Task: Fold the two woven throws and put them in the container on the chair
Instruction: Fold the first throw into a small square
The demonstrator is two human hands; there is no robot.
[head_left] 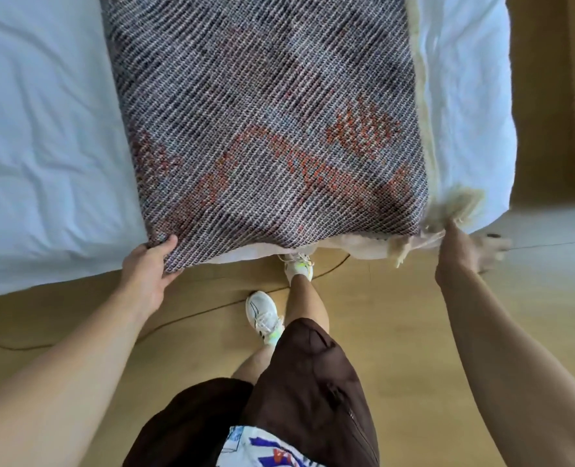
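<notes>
On the white bed (43, 129) lay the throw (262, 112), its near edge overhanging, the left hand (148, 264) pinching the near-left corner, the right hand (464, 251) blurred, grip unclear, by the fringe (454, 203); uneven pulls might skew the fold.

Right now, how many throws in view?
1. The throw lies spread on the bed, left hand gripping its near left corner, right hand at the fringed right corner. The second isn't visible, and may be out of frame.
</notes>
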